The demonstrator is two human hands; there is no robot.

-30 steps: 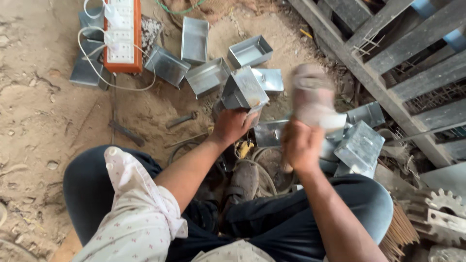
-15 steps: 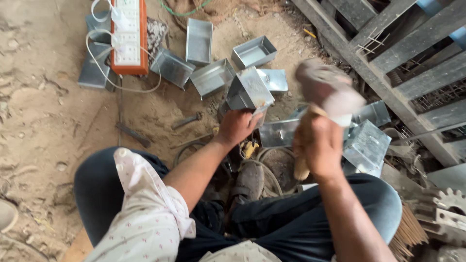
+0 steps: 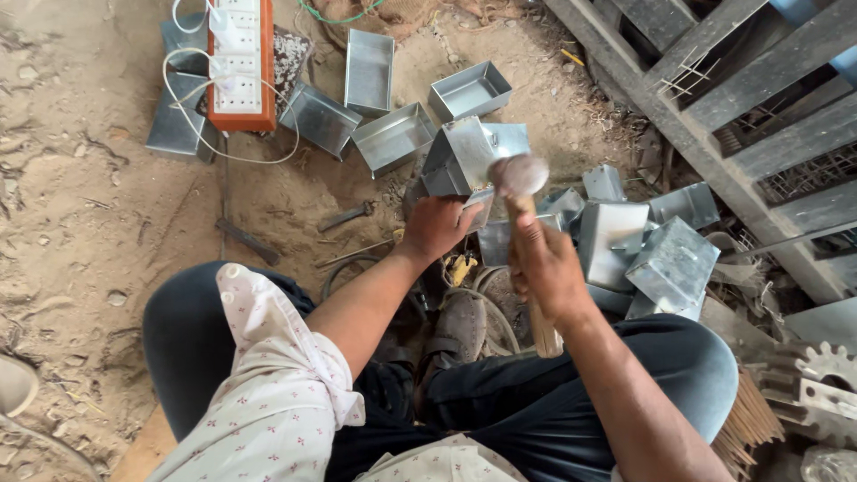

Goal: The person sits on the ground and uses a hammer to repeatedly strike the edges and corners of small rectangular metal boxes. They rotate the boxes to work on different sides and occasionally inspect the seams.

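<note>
Bare dirt floor [image 3: 80,205] fills the left of the scene. At the far left lies an orange power strip [image 3: 239,62] with white cords looped around it, resting among flat metal sheets. Just right of it, open rectangular tin trays [image 3: 393,136] lie scattered at the far middle. To the right, a heap of finished tin boxes [image 3: 665,259] crowds close against the person's knee, and beyond it a slatted wooden pallet [image 3: 714,98] runs along the far right. A toothed gear [image 3: 826,366] sits at the near right edge. A dark iron tool [image 3: 346,214] lies on the dirt, near the left hand.

The person sits low, knees spread, a sandalled foot [image 3: 457,328] between them. The left hand [image 3: 437,225] is stretched forward, fingers closed on the near edge of a tin box [image 3: 460,159] that stands tilted on the ground at the middle. The right hand [image 3: 546,268] is clamped around the wooden handle of a hammer [image 3: 518,178], forearm angled up from the near right; the hammer's head is at the box's right side, blurred, so contact cannot be told.
</note>
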